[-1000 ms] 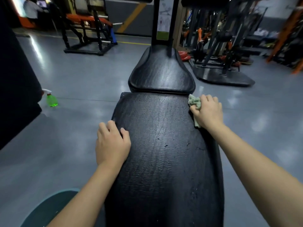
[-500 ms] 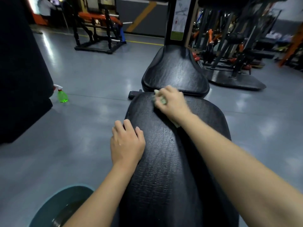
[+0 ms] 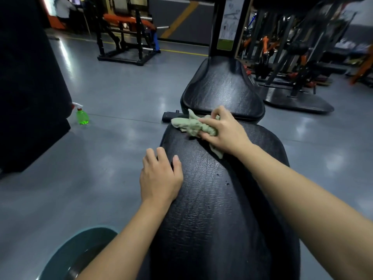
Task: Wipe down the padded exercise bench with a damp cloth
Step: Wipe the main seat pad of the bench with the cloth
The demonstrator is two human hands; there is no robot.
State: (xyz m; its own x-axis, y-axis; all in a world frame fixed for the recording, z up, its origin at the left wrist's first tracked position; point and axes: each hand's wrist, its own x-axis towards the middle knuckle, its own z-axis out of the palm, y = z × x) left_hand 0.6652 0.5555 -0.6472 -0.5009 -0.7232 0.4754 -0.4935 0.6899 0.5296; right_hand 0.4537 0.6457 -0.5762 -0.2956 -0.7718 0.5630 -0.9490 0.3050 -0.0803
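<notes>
Right fingers (image 3: 209,120) are curled and clamped on the crumpled green cloth (image 3: 188,125), thumb tucked under at the near side, and the right hand (image 3: 227,133) presses that cloth down onto the far end of the padded worktop (image 3: 214,215), up at 12 o'clock and leaning toward the 11 o'clock corner. One tail of the cloth hangs past the far-left edge; another strip trails out from under the wrist toward 5 o'clock. Over at 9 o'clock on the same pad, the left fingers (image 3: 151,157) lie close together and drape loosely over the edge, thumb spread apart on top, gripping nothing, while the left hand (image 3: 160,177) rests flat on the black cracked vinyl. Both bare forearms run back toward 6 o'clock. Just beyond the cloth, at 12 o'clock, sits the separate black seat pad (image 3: 222,91), with a short black bar poking out of the gap at its left. Out on the grey floor (image 3: 113,158), a green spray bottle (image 3: 82,116) stands at 10 o'clock beside a big dark block, and a teal basin (image 3: 60,255) shows at 7 o'clock. Gym machines fill the background from 11 to 2 o'clock.
</notes>
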